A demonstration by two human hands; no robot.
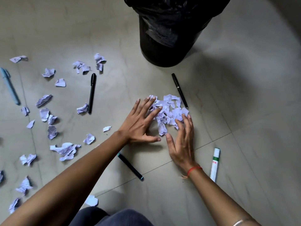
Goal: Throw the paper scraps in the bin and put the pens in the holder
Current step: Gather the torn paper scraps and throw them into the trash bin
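Your left hand and right hand, fingers spread, flank the gathered paper scraps on the floor; cup inward from 9 and 3 o'clock, squeeze firmly, then lift toward the bin at 12 o'clock, leaving the black pen behind.

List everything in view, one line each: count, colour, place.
bin: one, black with a black liner, top centre.
gathered scraps: one pile, pale lilac, between the hands.
loose scraps: about twenty, pale lilac, scattered left.
black pens: two, one left of the pile, one at its right edge.
blue pen: one, pale blue, far left.
teal-tipped marker: one, black, by the left forearm.
white marker: one, white and green, right of the right wrist.
floor: beige tiles.
hands: left hand, right hand, fingers spread on the pile.
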